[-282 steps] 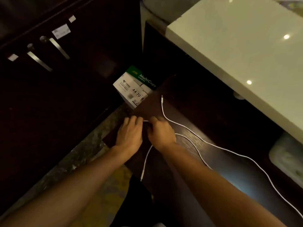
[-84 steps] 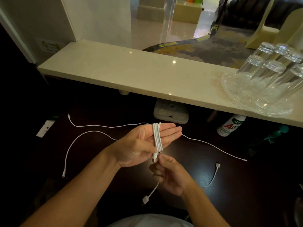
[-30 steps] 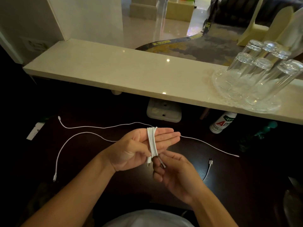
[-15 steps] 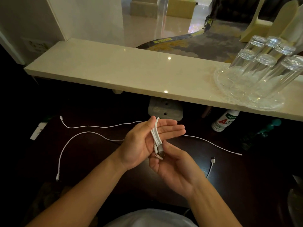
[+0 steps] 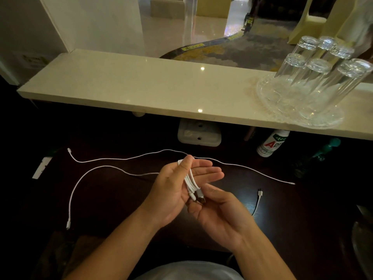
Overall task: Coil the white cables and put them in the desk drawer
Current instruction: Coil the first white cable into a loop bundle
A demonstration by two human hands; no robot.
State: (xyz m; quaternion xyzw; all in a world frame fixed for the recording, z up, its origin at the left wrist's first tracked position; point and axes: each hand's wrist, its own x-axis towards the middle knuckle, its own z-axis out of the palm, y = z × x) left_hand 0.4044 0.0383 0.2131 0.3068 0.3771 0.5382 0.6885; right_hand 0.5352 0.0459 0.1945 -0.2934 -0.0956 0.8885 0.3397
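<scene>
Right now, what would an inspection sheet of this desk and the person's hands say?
Surface: dark wooden desk under a pale stone ledge.
Job's things: coiled white cable in the left hand; no drawer seen.
Clutter: white bottle, white socket block, paper tag.
Grippers: left hand pinches the coil; right hand open below its plugs.
Cables: loose cables lie uncoiled on the desk.
Surroundings: upturned glasses on a glass tray.
</scene>
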